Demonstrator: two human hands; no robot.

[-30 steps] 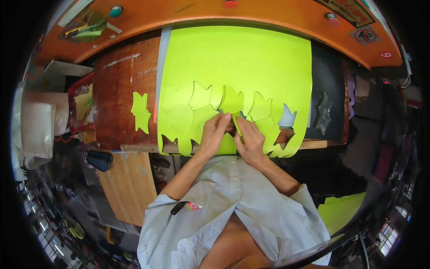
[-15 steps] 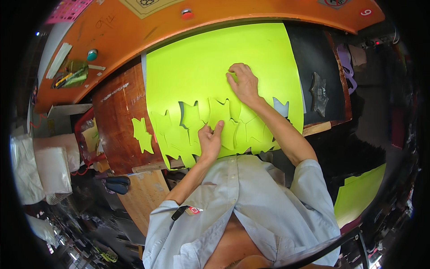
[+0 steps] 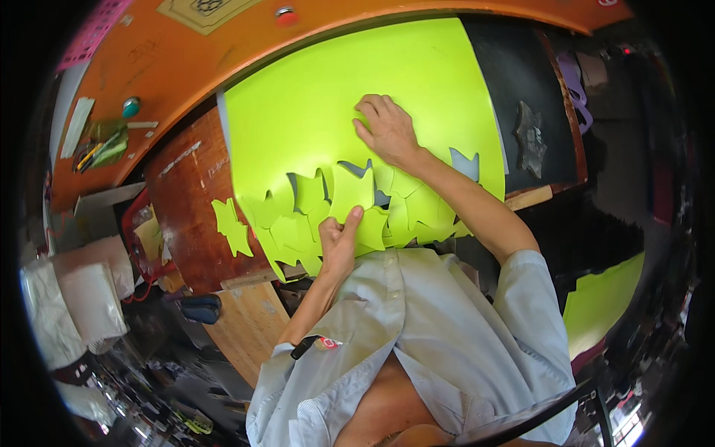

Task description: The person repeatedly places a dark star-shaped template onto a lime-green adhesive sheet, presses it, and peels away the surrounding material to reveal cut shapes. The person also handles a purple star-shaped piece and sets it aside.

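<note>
At the far left a stack of white, crinkled plastic bags (image 3: 82, 298) sits beside the bench. Above it, on the orange painted board (image 3: 186, 67), lie a pale strip label (image 3: 76, 127), a small teal knob (image 3: 131, 106) and a clear packet of green and yellow items (image 3: 100, 145); a pink printed sign (image 3: 93, 33) hangs at the board's upper left, and a tan diamond-shaped plate (image 3: 205, 9) and one red round button (image 3: 286, 15) are further right. One loose star-shaped cutout (image 3: 231, 227) of matte lime-green foam rests on the worn reddish-brown wooden block (image 3: 190, 201).

The left hand (image 3: 339, 242) is curled, thumb and fingers pinching a jagged green cutout piece (image 3: 350, 195) at the near edge of the large lime-green foam sheet (image 3: 357, 97), which lies flat on the bench. The right hand (image 3: 387, 130) lies open, fingers spread, pressing flat on the sheet. One dark star-shaped cutout (image 3: 530, 138) lies on the black sheet (image 3: 521, 74) at the right.
</note>
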